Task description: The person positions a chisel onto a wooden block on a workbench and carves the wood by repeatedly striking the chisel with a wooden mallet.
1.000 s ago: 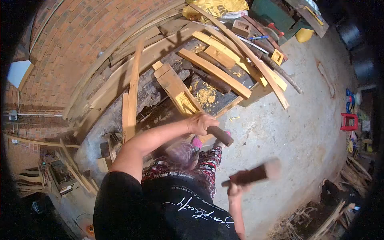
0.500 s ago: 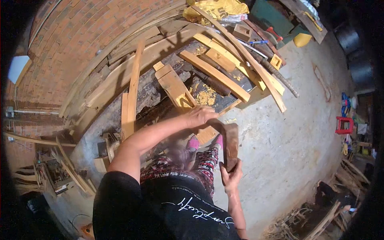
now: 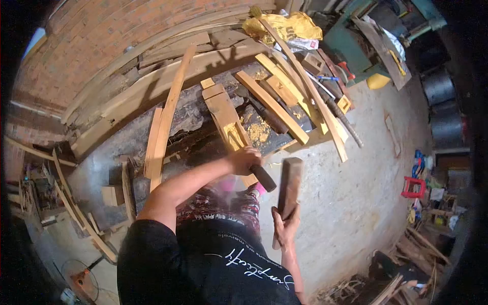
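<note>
My left hand [image 3: 245, 159] is closed around a dark rounded wooden handle [image 3: 264, 178], whose free end points down and right. That hand is at the near end of a pale timber piece [image 3: 221, 109] with a shavings-filled recess; whatever lies below the grip is hidden. To the right, my right hand [image 3: 287, 224] grips a long brown wooden mallet [image 3: 291, 183], held roughly upright. A gap separates the mallet from the handle. Yellow shavings [image 3: 258, 132] lie beside the timber on a dark surface.
Several planks, including a long one [image 3: 173, 107] at the left, lean over the rough log. A brick wall [image 3: 96, 56] stands behind. A yellow sack [image 3: 290, 25], green machine [image 3: 351, 46] and red stool [image 3: 413, 187] are farther off. Concrete floor [image 3: 351, 203] extends right.
The mallet swung in beside the dark handle from the lower right, and now stands apart from it. The view has shifted. My left hand keeps its grip.
</note>
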The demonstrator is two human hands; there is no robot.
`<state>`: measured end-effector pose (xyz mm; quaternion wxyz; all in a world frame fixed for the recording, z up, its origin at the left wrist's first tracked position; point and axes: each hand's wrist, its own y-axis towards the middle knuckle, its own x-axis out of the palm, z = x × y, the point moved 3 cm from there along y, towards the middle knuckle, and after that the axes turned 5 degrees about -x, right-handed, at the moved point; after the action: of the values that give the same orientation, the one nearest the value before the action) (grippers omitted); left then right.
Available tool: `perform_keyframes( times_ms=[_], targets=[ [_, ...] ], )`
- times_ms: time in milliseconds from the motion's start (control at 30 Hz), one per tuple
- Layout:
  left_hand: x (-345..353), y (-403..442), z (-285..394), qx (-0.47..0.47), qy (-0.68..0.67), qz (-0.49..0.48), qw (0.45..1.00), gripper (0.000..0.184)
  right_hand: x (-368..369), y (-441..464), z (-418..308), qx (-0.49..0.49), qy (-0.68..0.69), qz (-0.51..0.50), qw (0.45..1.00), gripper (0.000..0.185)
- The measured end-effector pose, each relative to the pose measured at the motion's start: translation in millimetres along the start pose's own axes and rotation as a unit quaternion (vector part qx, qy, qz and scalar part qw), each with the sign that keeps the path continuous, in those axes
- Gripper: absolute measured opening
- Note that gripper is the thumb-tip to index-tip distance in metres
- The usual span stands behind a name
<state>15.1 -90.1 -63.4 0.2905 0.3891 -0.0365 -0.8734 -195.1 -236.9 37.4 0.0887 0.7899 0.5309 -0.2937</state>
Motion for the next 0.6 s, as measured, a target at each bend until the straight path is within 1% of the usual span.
perform_keyframes(
  times_ms=[33,67,133,167,200,233,267,300,333,367,433,467,500,567,600],
  targets=[
    [-3.8,-0.7,3.2,-0.006,-0.001,0.005,1.000,0.015,-6.5,-6.6,-2.6,-0.008,0.021,0.036,0.999,0.045],
    [-8.6,0.1,4.1,-0.005,-0.017,0.015,1.000,0.017,-9.9,-17.1,-4.0,0.031,0.134,0.092,0.986,0.041],
    [-9.6,3.5,-1.7,-0.006,-0.041,0.017,0.999,0.019,-11.2,-25.9,-6.8,-0.084,0.255,0.109,0.957,0.036],
    [-12.7,6.9,-0.5,-0.005,-0.041,0.017,0.999,0.019,-7.8,-26.8,-0.5,-0.115,0.275,0.101,0.949,0.037],
    [-15.8,10.1,0.1,-0.021,-0.055,0.019,0.998,0.019,1.3,-24.7,18.1,-0.128,0.249,0.092,0.956,0.039],
    [-20.2,13.7,1.2,-0.038,-0.069,0.021,0.997,0.019,14.2,-18.2,39.6,-0.118,0.185,0.073,0.973,0.041],
    [-23.0,17.5,0.3,-0.055,-0.087,0.010,0.995,0.018,20.8,-8.2,33.1,-0.095,0.119,0.040,0.988,0.042],
    [-7.6,20.9,-21.1,-0.023,-0.032,-0.024,0.999,0.014,24.6,3.7,26.8,-0.047,0.039,-0.039,0.997,0.043],
    [-11.9,22.4,-11.6,-0.033,-0.061,-0.012,0.998,0.013,20.7,4.5,23.2,-0.100,-0.013,-0.007,0.995,0.043],
    [-19.1,22.1,-0.9,-0.047,-0.089,0.003,0.995,0.012,17.3,10.9,21.8,-0.108,-0.013,-0.010,0.994,0.043],
    [-10.6,22.5,-2.4,-0.032,-0.035,0.048,0.998,0.012,3.2,0.7,21.8,-0.040,0.061,-0.004,0.997,0.044],
    [-10.2,20.8,1.1,-0.019,-0.023,0.087,0.996,0.011,-3.1,-0.5,15.0,-0.077,0.054,0.024,0.995,0.046],
    [-6.6,21.6,5.6,-0.014,-0.024,0.089,0.996,0.011,-7.0,-2.0,13.7,-0.080,0.051,0.028,0.995,0.046],
    [-19.7,20.6,34.7,-0.011,0.021,0.119,0.993,0.014,-11.8,-6.3,10.6,-0.017,0.153,0.059,0.986,0.051],
    [-16.8,17.2,42.7,0.003,0.051,0.151,0.987,0.018,-15.5,-7.6,2.0,0.028,0.160,0.061,0.985,0.053]
  ],
)
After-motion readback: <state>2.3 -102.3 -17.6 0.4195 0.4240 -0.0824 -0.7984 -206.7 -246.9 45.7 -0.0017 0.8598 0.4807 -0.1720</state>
